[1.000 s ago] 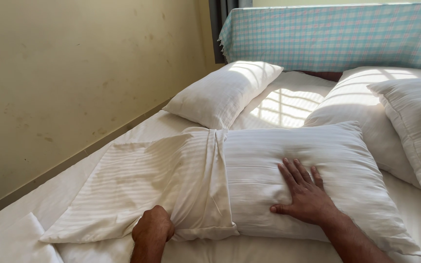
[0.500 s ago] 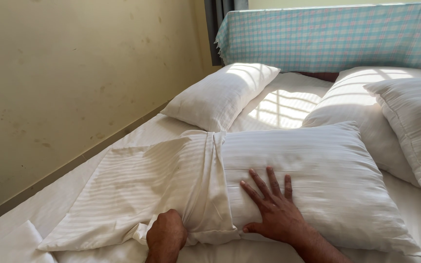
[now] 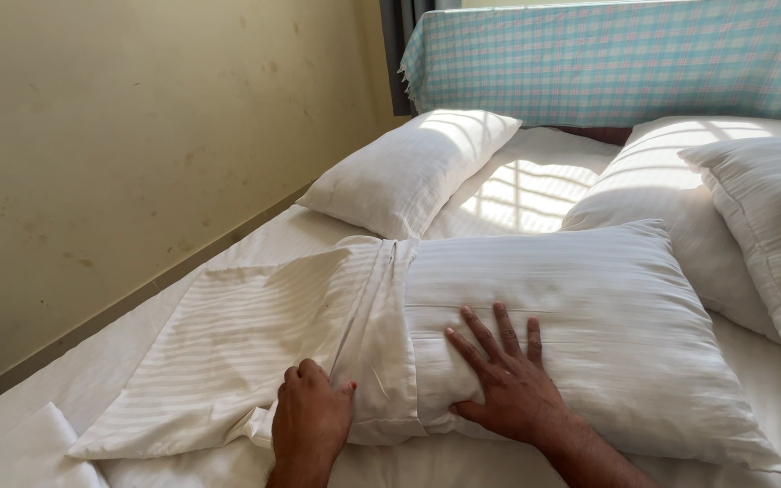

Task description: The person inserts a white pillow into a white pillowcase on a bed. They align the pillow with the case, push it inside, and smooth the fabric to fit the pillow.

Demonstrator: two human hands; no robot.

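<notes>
White striped pillowcase [image 3: 255, 352] is pinched in the left hand [image 3: 311, 423]'s grip; right hand [image 3: 508, 384] presses the pillow [image 3: 589, 307], fingers spread.

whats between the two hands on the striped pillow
In the head view, the bunched open edge of the pillowcase lies between the left hand gripping it and the right hand pressed flat on the striped pillow.

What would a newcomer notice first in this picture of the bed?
The eye goes first to the big striped pillow lying across the middle of the bed, with the right hand pressed flat on it and the left hand gripping the loose pillowcase at its left end. Behind, a sunlit pillow leans near the yellow wall.
</notes>
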